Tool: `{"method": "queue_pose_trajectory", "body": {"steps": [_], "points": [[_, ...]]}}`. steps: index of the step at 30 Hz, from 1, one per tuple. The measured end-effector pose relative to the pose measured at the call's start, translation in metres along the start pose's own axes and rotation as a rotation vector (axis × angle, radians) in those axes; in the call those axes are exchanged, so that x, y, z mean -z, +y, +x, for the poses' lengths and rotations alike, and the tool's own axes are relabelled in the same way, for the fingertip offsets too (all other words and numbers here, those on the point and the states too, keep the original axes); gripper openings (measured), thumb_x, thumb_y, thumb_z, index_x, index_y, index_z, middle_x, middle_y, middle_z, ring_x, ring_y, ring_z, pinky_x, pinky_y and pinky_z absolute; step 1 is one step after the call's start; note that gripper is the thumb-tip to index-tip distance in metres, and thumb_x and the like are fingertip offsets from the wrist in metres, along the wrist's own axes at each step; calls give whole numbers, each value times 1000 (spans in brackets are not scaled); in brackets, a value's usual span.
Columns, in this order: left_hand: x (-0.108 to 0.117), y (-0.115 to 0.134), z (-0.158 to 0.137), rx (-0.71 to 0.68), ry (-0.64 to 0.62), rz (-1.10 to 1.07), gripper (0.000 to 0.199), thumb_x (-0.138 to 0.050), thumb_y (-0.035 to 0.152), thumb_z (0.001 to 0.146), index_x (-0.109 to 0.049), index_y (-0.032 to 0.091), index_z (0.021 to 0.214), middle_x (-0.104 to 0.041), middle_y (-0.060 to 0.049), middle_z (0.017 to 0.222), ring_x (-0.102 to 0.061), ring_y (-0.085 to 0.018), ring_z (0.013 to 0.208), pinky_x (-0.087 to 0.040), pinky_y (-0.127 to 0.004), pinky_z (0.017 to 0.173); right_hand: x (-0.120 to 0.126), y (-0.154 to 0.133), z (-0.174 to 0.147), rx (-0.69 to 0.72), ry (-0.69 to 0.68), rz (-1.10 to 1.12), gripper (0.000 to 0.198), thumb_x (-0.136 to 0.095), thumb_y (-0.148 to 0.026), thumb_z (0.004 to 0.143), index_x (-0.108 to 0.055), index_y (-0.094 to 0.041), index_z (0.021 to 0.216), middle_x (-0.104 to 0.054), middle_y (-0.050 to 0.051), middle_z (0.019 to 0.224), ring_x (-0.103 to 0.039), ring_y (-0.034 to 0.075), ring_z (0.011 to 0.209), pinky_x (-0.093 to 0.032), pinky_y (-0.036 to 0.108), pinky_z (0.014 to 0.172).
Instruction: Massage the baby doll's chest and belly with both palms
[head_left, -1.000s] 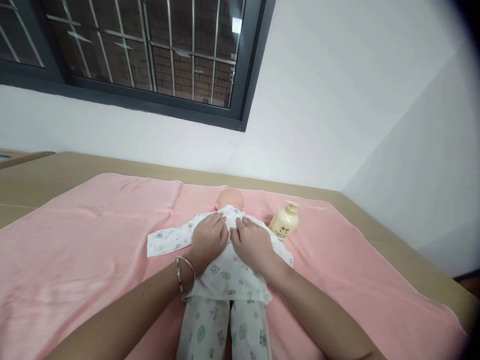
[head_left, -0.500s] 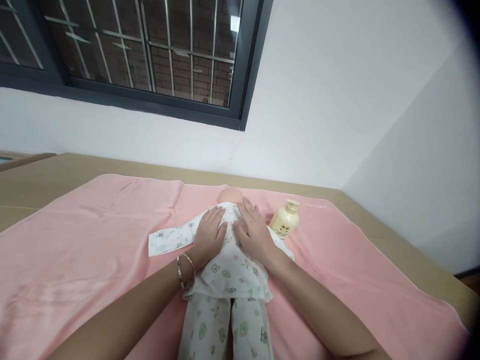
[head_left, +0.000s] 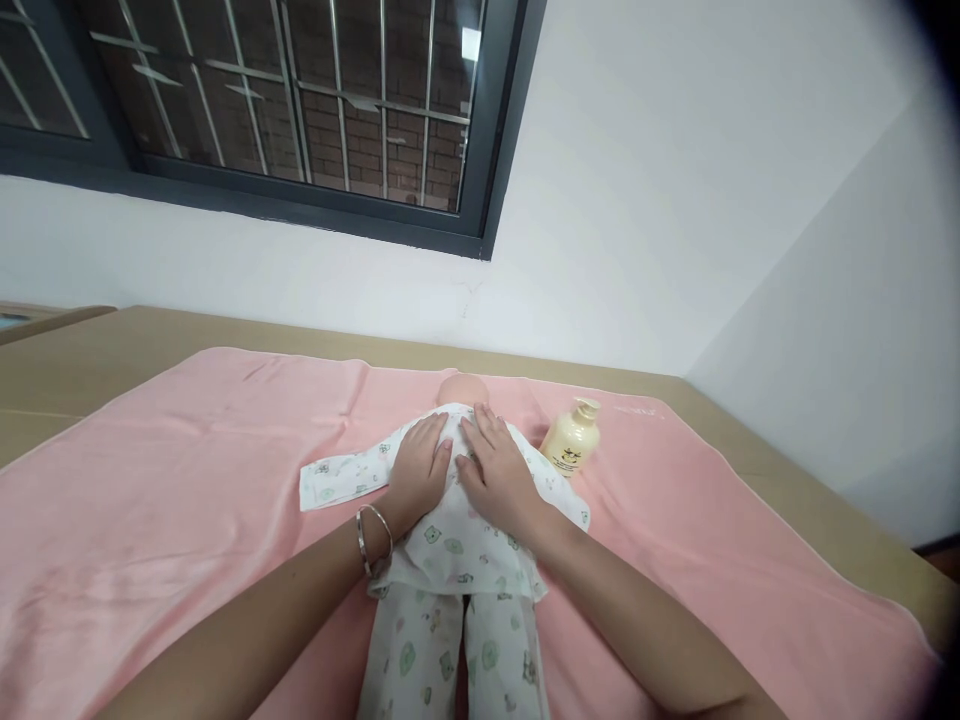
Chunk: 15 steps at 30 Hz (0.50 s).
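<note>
A baby doll in a white printed top [head_left: 480,555] and matching trousers [head_left: 416,650] lies stretched out, its rounded head [head_left: 463,389] at the far end. My left hand [head_left: 420,465] rests flat on the left side of the doll's upper body, fingers extended. On the right side of it lies my right hand [head_left: 499,475], also flat, with the fingers slightly spread. Both hands touch the fabric and grip nothing. One sleeve [head_left: 341,480] reaches out to the left; no hand shows at its cuff. Two bangles [head_left: 362,540] circle my left wrist.
Under the doll is a pink blanket [head_left: 225,480] over a tan surface [head_left: 97,355]. A pale yellow pump bottle [head_left: 574,438] stands by the doll's right-hand sleeve. Behind rises a white wall [head_left: 615,200] with a dark-framed, barred window [head_left: 337,100].
My right hand has shifted slightly left, toward the middle of the doll's upper body, uncovering more of the right shoulder. My left hand stays almost in place.
</note>
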<state>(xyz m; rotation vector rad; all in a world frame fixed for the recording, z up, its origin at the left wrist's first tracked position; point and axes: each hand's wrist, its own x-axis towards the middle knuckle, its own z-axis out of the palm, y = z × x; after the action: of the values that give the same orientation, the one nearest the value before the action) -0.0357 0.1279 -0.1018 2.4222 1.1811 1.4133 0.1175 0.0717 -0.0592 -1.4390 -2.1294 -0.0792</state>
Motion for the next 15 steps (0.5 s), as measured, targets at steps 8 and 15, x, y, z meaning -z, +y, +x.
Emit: {"method": "queue_pose_trajectory", "body": {"steps": [8, 15], "points": [[1, 2, 0, 59, 12, 8, 47, -33, 33, 97, -40, 14, 140, -54, -16, 135, -52, -27, 124, -44, -49, 102, 10, 6, 4, -32, -39, 15, 49, -40, -33, 96, -42, -16, 142, -27, 13, 156, -15, 26, 146, -21, 51, 116], [0, -1, 0, 11, 43, 67, 43, -36, 29, 95, -45, 14, 135, -55, -16, 133, -48, -28, 128, -39, -52, 108, 3, 4, 4, 40, -149, -23, 49, -42, -36, 96, -44, -17, 141, -32, 12, 154, -21, 26, 145, -20, 48, 116]]}}
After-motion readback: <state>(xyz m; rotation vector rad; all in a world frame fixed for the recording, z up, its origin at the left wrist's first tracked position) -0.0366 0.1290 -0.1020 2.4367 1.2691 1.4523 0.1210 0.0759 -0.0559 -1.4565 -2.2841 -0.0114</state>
